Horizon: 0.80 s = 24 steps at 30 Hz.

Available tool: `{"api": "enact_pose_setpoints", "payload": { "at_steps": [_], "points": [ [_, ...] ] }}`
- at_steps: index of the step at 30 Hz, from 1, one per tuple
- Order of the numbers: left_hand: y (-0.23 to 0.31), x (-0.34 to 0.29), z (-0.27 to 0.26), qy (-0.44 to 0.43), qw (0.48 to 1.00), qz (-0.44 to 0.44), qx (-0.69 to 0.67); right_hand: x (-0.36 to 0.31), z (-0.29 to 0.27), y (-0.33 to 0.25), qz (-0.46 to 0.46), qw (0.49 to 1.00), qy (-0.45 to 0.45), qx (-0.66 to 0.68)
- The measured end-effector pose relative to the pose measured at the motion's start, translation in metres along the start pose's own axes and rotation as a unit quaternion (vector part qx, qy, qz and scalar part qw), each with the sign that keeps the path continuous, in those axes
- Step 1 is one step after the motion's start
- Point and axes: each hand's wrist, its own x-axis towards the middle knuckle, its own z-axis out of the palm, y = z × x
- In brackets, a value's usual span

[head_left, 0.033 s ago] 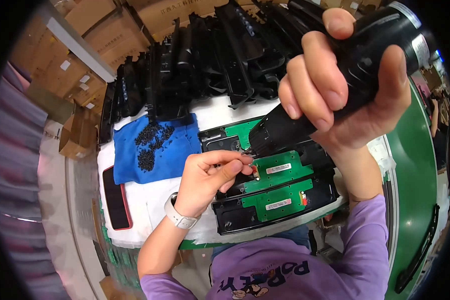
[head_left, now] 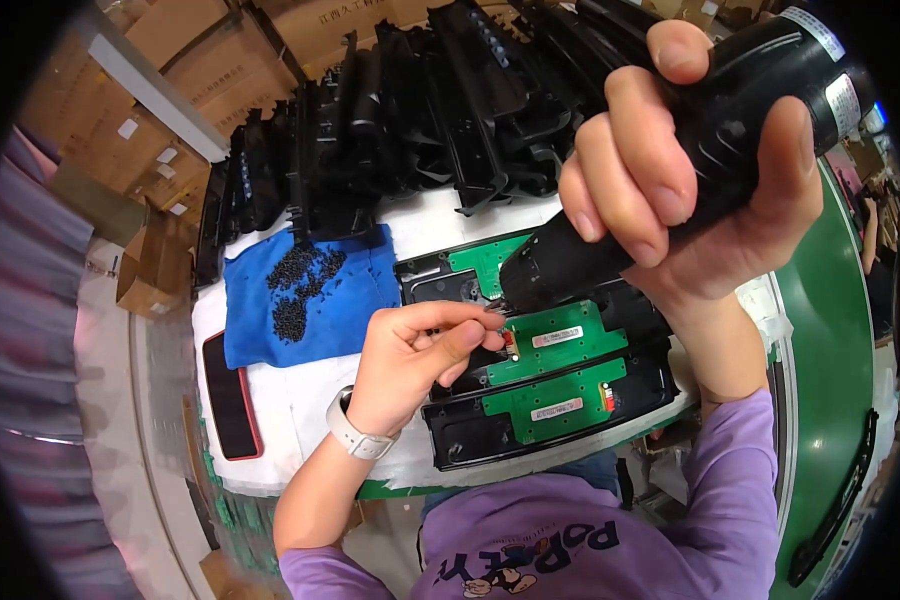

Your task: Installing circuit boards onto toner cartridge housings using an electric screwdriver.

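Note:
My right hand [head_left: 735,235] is wrapped round a black electric screwdriver [head_left: 735,125], its tapered nose tilted down to the left. My left hand [head_left: 405,350] pinches thumb and forefinger together right by the screwdriver's tip; whatever is between them is too small to make out. Below both hands lie black plastic housings fitted with green circuit boards. The middle board [head_left: 585,325] and the nearest board [head_left: 530,428] each carry a pale label and a red-and-white connector. Part of the farthest board [head_left: 475,260] is hidden by the screwdriver.
On the left, a blue cloth [head_left: 360,305] bears piles of small black screws [head_left: 295,285]. A phone [head_left: 232,400] with a red edge lies nearer. Long black plastic parts [head_left: 460,110] are heaped along the back, before cardboard boxes [head_left: 205,75]. Green floor [head_left: 820,350] shows at right.

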Motion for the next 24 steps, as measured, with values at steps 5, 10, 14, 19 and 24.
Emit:
{"api": "enact_pose_setpoints", "payload": {
  "at_steps": [5, 10, 14, 19, 24],
  "points": [
    [-0.001, 0.002, -0.001, 0.009, 0.999, -0.024, 0.025, -0.004, 0.008, 0.001, 0.015, 0.999, 0.023, -0.023],
    [-0.002, 0.003, 0.002, 0.000, 0.999, -0.023, 0.044, -0.010, 0.007, 0.000, 0.026, 0.998, 0.040, -0.039],
    [-0.001, 0.002, 0.002, 0.005, 0.999, -0.018, 0.051, -0.013, 0.011, 0.000, 0.031, 0.997, 0.052, -0.054],
    [-0.002, 0.002, 0.001, 0.013, 0.999, -0.026, 0.038, -0.015, 0.013, -0.001, 0.039, 0.994, 0.067, -0.075],
    [-0.006, 0.000, 0.001, 0.023, 0.999, -0.010, 0.048, -0.017, 0.018, 0.001, 0.053, 0.990, 0.098, -0.087]
  ]
}}
